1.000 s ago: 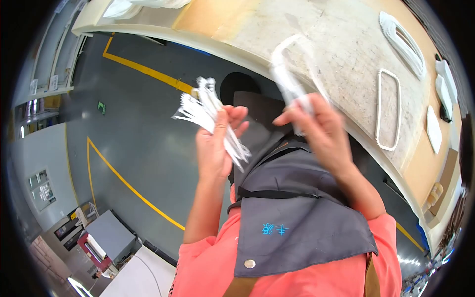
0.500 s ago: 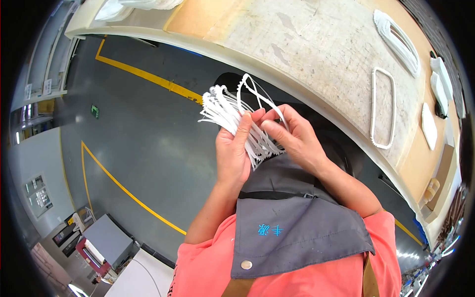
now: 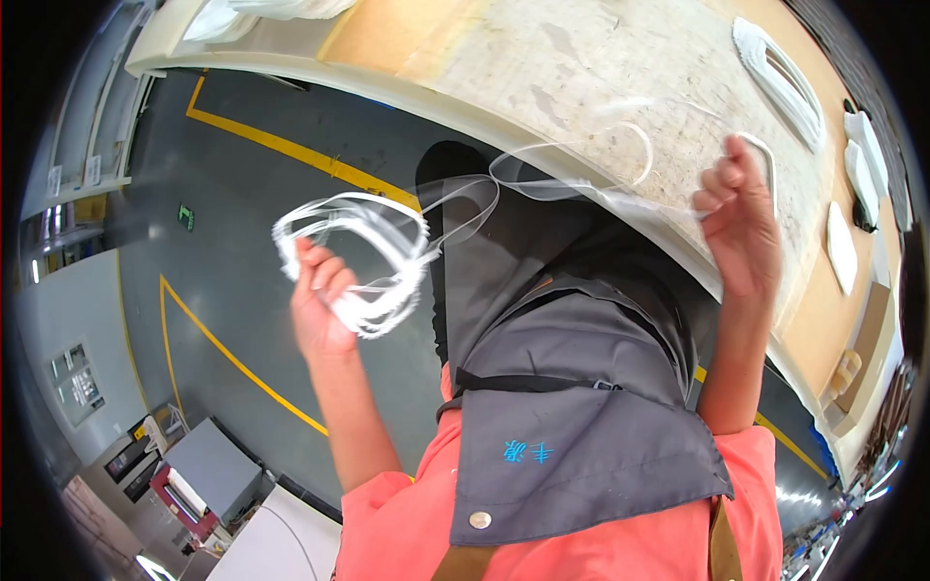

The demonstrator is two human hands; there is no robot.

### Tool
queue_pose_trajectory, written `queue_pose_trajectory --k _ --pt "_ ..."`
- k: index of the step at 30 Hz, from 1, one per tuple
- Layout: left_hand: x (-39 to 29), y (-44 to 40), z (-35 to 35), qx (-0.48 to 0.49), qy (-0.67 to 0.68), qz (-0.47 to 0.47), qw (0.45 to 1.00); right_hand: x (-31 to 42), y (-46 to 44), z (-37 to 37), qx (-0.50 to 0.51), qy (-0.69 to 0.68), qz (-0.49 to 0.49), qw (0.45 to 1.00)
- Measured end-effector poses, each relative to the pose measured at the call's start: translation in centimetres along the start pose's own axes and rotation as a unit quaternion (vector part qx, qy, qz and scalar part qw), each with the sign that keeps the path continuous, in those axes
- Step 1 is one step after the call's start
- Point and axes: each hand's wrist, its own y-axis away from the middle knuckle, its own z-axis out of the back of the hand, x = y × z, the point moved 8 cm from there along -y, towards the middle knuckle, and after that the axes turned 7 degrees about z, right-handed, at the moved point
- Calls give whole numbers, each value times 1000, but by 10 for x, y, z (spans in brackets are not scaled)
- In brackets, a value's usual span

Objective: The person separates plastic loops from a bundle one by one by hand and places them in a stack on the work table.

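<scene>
My left hand, fingers curled, grips a bundle of looped white ruffled bands above the floor on the left. My right hand is raised over the table's edge on the right, its fingers closed and slightly blurred. A loose strand of white band stretches in wavy loops from the bundle across to the right fingers, smeared by motion and partly see-through. Behind my right hand, a single rectangular white loop lies on the table, mostly hidden.
The worn worktable curves along the top and right. On it lie a stack of white loops, white curved pieces and a cardboard piece. More white material sits at the table's far left. Yellow lines mark the floor.
My hands were together over my lap, holding the bunched bands. They have moved far apart, left hand leftward with the bundle, right hand to the table side, with a strand drawn out between them.
</scene>
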Motion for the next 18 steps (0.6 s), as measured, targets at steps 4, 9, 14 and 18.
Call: queue_pose_trajectory --k 4,9,14,18 --pt "-50 29 -14 -167 -331 -226 901 30 9 -10 -27 80 59 995" --pt "-28 28 -34 -202 -401 -256 856 -17 18 -45 2 174 -9 985" --pt "77 5 -26 -171 -309 -12 935 -86 38 -68 80 205 -149 964" --pt "143 4 -37 -92 -292 70 949 -114 49 -76 87 181 -193 960"
